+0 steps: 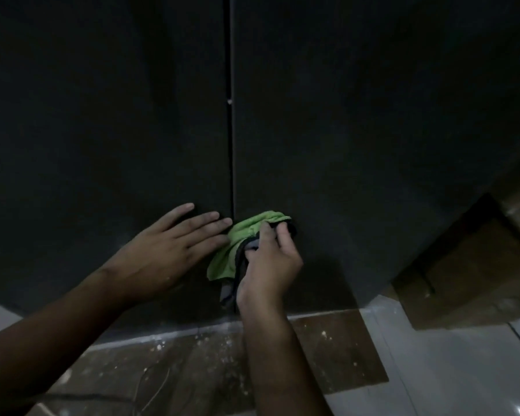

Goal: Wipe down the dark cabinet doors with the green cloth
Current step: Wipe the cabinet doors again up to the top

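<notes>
Pressing green cloth (246, 244) low on right cabinet door (357, 130), just beside centre seam. Right hand (269, 262) fingers curled, bunching cloth (dark trim hanging below). Left hand (165, 250) flat, fingers straight, braced on left cabinet door (102, 115). Cloth looks soft, light, floppy; best held wadded in palm, loose edges tucked.
</notes>
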Demonstrator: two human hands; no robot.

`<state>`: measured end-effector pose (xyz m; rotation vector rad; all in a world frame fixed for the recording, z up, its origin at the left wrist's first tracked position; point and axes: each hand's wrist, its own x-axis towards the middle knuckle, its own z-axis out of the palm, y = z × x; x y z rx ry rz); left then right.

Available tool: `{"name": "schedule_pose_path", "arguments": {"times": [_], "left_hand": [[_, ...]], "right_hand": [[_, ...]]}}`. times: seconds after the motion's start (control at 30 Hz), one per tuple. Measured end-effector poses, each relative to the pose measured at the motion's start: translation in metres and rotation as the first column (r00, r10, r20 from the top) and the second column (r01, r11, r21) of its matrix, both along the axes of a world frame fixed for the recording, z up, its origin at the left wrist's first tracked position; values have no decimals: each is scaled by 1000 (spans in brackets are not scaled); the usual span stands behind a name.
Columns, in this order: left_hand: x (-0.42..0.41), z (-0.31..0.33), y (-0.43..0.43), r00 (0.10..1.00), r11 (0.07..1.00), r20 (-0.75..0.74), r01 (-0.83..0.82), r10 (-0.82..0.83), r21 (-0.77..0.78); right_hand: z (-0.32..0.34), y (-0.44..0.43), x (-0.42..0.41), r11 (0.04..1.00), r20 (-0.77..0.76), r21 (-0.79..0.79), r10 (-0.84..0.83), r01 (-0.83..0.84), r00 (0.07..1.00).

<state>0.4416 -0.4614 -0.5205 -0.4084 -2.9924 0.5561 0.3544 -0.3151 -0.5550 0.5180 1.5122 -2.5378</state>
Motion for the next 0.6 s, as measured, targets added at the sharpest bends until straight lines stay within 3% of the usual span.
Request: {"name": "schedule_pose_path", "arguments": {"times": [0.1,0.17,0.27,0.33,0.47,0.53,0.6], "left_hand": [[12,32,3,985,989,-163,-33,57,145],[23,53,4,973,976,-203,-67,110,209],[40,81,-3,945,966,-284,-93,161,240],[47,106,-10,924,973,-341,-110,175,201],[58,164,-16,886,978,-425,-122,183,167],[62,189,-17,877,981,-449,-110,173,162],[67,211,-17,858,986,-492,-89,146,138]], "right_hand": [[42,-4,14,986,-212,163,72,-38,975],[72,-7,25,943,-440,332,125,32,890],[117,-10,22,856,-759,459,237,239,607],[146,-5,10,787,-856,493,363,370,368],[206,14,-35,626,-782,435,619,648,-73],[246,28,-65,553,-684,357,704,753,-193],[289,46,-87,509,-624,288,742,811,-245]]}}
